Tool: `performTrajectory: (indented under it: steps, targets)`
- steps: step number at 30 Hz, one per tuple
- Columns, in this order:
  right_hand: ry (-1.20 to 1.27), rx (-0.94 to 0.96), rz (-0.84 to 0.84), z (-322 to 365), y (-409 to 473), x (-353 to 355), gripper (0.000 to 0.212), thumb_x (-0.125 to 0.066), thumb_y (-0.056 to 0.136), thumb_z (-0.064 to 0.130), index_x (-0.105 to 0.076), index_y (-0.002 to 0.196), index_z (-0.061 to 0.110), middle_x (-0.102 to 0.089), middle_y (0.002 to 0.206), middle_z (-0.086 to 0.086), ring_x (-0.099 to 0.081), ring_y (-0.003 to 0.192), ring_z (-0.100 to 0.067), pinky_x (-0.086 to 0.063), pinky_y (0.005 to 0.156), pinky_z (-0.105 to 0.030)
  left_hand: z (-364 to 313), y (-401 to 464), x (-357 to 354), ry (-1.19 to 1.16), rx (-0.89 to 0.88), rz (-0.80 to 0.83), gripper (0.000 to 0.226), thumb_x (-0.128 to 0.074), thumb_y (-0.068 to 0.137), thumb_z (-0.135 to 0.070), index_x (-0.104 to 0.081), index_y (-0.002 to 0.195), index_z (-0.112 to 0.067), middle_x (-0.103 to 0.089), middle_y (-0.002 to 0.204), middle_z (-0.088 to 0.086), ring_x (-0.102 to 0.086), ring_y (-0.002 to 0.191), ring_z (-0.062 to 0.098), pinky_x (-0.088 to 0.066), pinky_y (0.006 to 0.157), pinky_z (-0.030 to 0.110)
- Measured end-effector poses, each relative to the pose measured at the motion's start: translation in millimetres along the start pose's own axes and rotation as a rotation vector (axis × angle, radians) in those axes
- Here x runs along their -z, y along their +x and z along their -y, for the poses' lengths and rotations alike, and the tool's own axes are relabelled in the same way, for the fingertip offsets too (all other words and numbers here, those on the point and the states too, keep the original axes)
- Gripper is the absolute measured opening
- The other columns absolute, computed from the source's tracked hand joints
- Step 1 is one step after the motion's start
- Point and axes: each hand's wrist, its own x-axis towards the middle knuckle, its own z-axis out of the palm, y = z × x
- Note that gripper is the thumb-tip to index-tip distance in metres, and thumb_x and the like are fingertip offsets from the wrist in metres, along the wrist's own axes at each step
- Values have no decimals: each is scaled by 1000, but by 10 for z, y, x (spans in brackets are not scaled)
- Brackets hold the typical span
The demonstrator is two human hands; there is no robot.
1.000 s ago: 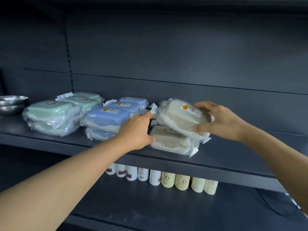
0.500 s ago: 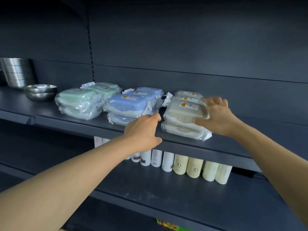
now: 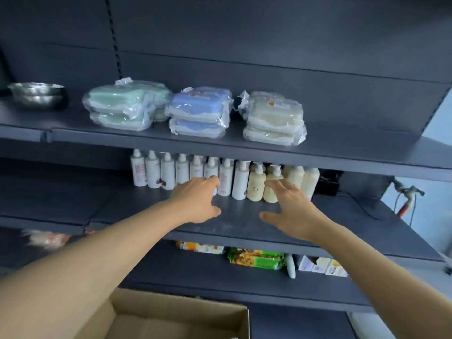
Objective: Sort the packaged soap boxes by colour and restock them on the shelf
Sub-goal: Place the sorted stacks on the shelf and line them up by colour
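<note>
- Dark grey metal shelving (image 3: pixel 342 152) fills our view, and on its upper board the plastic-wrapped soap boxes stand in three colour groups, side by side and close together.
- From the cream soap boxes (image 3: pixel 274 118) on the right we read leftward to the blue soap boxes (image 3: pixel 200 111) in the middle and then the pale green soap boxes (image 3: pixel 122 104), each group stacked, long sides running across the shelf.
- All three stacks lie above and beyond our hands, one shelf up.
- Our right hand (image 3: pixel 291 211) sits roughly under the cream stack, fingers spread and holding nothing.
- Our left hand (image 3: pixel 195 204) sits nearer the blue stack, fingers loosely extended and also bare.
- Both hover in front of the row of white and cream pump bottles (image 3: pixel 220 174) on the middle board.
- An open brown cardboard carton (image 3: pixel 186 316) sits below us; we cannot see whether any boxes are inside, so we judge the next reach goes down there.
</note>
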Motion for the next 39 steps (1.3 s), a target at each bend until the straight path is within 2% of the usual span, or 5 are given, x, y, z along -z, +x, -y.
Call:
performTrajectory:
  steps: [15, 22, 27, 33, 39]
  targets:
    - [-15, -203, 515, -183, -1042, -2121, 68, -63, 86, 31, -30, 145, 19, -32, 145, -5, -32, 133, -24, -36, 106, -35, 726, -969, -1856, -83, 96, 452, 52, -60, 88, -36, -40, 133, -23, -50, 133, -2, -51, 116, 20, -47, 86, 36]
    - [-131, -9, 736, -584, -1392, -2868, 94, -64, 83, 4, -5, 150, 33, -16, 155, 6, -23, 136, -21, -33, 107, -32, 765, -1300, -2699, -116, 196, 603, 54, -60, 88, -39, -38, 135, -26, -51, 134, -4, -52, 116, 20, -45, 89, 35]
    - [-340, 263, 697, -856, -1465, -3337, 102, -67, 80, 6, 2, 151, 29, 4, 159, 1, -9, 143, -27, -22, 114, -38, 627, -1510, -3218, -201, 250, 683, 53, -61, 88, -34, -39, 135, -25, -51, 132, 1, -50, 117, 20, -39, 80, 28]
    - [-298, 442, 612, -1108, -1400, -3833, 104, -95, 38, 13, -53, 132, 21, -49, 140, -5, -53, 121, -32, -51, 90, -45, 426, -1661, -3592, -206, 322, 750, 53, -60, 86, -36, -37, 134, -31, -48, 136, -2, -46, 123, 21, -42, 94, 37]
    - [-205, 380, 487, -1352, -1445, -3588, 94, -87, 51, 22, -46, 135, 14, -47, 139, -4, -37, 133, -30, -30, 110, -39, 195, -1655, -3667, -167, 345, 763, 55, -56, 85, -20, -35, 135, -29, -51, 132, 0, -49, 118, 22, -45, 88, 37]
